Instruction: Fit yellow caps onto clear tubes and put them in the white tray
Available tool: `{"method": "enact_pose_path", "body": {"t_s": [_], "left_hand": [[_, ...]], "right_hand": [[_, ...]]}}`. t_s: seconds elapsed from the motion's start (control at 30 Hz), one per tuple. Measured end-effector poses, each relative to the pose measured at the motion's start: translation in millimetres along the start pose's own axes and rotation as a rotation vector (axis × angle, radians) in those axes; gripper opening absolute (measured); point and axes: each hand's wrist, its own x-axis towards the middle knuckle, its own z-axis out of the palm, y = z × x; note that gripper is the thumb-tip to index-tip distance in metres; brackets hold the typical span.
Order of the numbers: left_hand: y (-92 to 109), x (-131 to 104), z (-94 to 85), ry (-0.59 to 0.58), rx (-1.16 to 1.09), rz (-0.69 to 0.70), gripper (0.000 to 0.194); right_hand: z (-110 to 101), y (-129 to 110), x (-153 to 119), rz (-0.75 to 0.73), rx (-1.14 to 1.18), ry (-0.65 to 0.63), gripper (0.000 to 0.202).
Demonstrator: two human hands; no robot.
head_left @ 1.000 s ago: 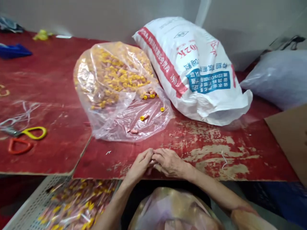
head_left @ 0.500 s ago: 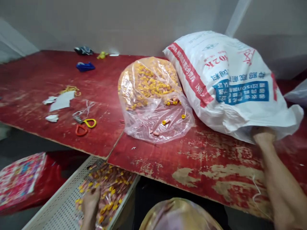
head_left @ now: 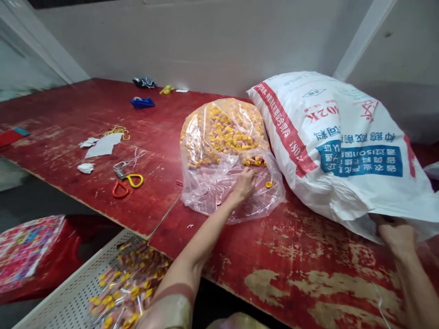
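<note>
My left hand [head_left: 245, 185] rests over the flattened mouth of a clear plastic bag [head_left: 199, 194], fingers curled together; what they hold, if anything, is hidden. The bag's back part bulges with many small pink pieces with yellow cup-shaped ends [head_left: 226, 128]. One loose yellow cup [head_left: 268, 184] lies right of my left hand. At the right, my right hand [head_left: 396, 230] reaches into the open lower end of a big white woven sack [head_left: 363, 160] with red and blue print. Its fingertips are covered by the sack, so their grip is hidden.
A white perforated crate [head_left: 80, 274] of similar pieces stands below the edge of the worn red table [head_left: 274, 256]. Scissors with red and yellow handles [head_left: 128, 185], white scraps [head_left: 104, 145] and a blue tape dispenser [head_left: 142, 103] lie left. A patterned seat [head_left: 29, 251] is lower left.
My left hand has moved from the crate up to the clear bag's mouth, covering the loose piece there. My right hand stays at the sack's opening. The view has shifted slightly.
</note>
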Motion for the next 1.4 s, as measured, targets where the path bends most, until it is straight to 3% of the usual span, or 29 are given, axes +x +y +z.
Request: {"method": "enact_pose_path", "body": {"t_s": [0.07,0.13,0.27,0.4,0.53,0.63,0.77,0.93,1.1,1.17,1.27,1.4], "left_hand": [[2.1,40.9,23.3,-0.042,0.192,-0.027,0.026],[3.6,69.2,40.0,-0.070,0.332,-0.018,0.031],[-1.2,89.6,59.9,-0.132,0.382,0.113,0.031],[-17.9,83.0,64.1,-0.178,0.421,0.171,0.035],[-35.9,72.3,50.6,-0.193,0.452,0.186,0.033],[-42.8,59.2,38.2,-0.207,0.448,0.217,0.029],[-41.3,30.8,30.9,-0.186,0.433,0.152,0.031],[-38.2,15.3,31.3,-0.223,0.363,0.069,0.024],[-38.8,22.1,27.9,-0.173,0.251,-0.049,0.025],[-33.1,14.3,20.4,-0.095,0.118,-0.083,0.027],[-14.1,-16.6,3.7,-0.041,-0.387,-0.129,0.022],[21.0,-73.2,-13.2,-0.290,-1.043,-0.221,0.025]], "right_hand": [[-3.5,0.8,-31.4,0.076,0.087,0.056,0.016],[-4.8,0.6,-69.4,0.075,0.245,0.088,0.030],[1.0,4.5,-134.4,0.119,0.472,-0.099,0.056],[10.8,14.2,-158.1,0.169,0.593,-0.208,0.059],[21.5,11.3,-160.2,0.183,0.651,-0.244,0.054],[28.1,-10.6,-164.8,0.196,0.896,-0.267,0.044],[36.3,-56.5,-175.4,0.287,1.241,-0.466,0.041],[56.7,-99.5,-182.5,0.357,1.396,-0.612,0.045],[66.3,-110.1,-188.7,0.271,1.397,-0.616,0.042],[66.5,-108.3,-188.9,0.262,1.423,-0.613,0.039],[66.3,-104.1,-188.2,0.273,1.468,-0.632,0.035],[64.2,-102.9,-193.0,0.190,1.440,-0.651,0.033]]}}
